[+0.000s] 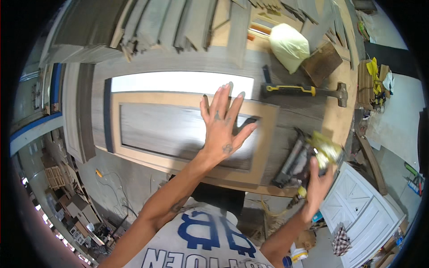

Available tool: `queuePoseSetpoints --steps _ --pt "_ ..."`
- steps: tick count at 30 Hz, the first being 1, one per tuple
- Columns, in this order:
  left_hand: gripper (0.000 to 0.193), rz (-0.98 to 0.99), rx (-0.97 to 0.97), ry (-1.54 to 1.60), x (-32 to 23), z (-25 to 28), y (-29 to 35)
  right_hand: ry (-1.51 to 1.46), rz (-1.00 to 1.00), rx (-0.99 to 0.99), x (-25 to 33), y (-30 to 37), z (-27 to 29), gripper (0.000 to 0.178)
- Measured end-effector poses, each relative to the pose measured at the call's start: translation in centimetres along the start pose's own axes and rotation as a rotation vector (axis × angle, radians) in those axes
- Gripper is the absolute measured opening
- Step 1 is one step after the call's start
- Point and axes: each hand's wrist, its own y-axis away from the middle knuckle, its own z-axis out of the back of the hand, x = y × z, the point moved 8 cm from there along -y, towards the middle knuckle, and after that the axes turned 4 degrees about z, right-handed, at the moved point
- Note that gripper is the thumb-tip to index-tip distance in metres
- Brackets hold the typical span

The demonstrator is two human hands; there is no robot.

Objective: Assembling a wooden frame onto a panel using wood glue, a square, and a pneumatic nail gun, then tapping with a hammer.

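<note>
A pale wooden frame (pixel 267 154) lies on the grey wood-grain tabletop, with a grey surface showing through its opening. Along its far side runs a white strip (pixel 178 83), and a dark strip (pixel 108 116) stands at its left end. My left hand (pixel 222 120) is spread flat over the frame, fingertips reaching onto the white strip. At the table's near right corner, my right hand (pixel 318 182) is wrapped round a black nail gun (pixel 292 160), blurred by motion. A hose fitting hangs below the tool.
A hammer (pixel 342 94) with a black-and-yellow handle lies beyond the frame's right end. Behind it are a pale yellow bag (pixel 289 47) and a brown wood block (pixel 322 63). Stacked grey boards (pixel 192 22) line the far side. A white panelled door (pixel 364 207) leans at right.
</note>
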Motion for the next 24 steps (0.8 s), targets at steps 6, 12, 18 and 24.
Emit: queuePoseSetpoints --steps 6,12,18,24 --pt "0.043 -0.05 0.021 -0.071 17.7 17.4 3.6 -0.613 -0.141 -0.216 -2.3 17.6 1.8 0.024" --pt "0.086 -0.168 0.468 -0.251 33.8 28.4 5.1 -0.759 -0.252 -0.443 3.5 37.0 -11.5 0.025" --pt "0.134 -0.248 0.744 -0.298 37.0 29.1 6.7 -0.982 -0.242 -0.248 12.7 43.3 -24.9 0.018" --pt "0.144 -0.336 0.756 -0.331 38.3 28.6 7.3 -1.058 -0.264 -0.205 18.3 45.7 -35.1 0.012"
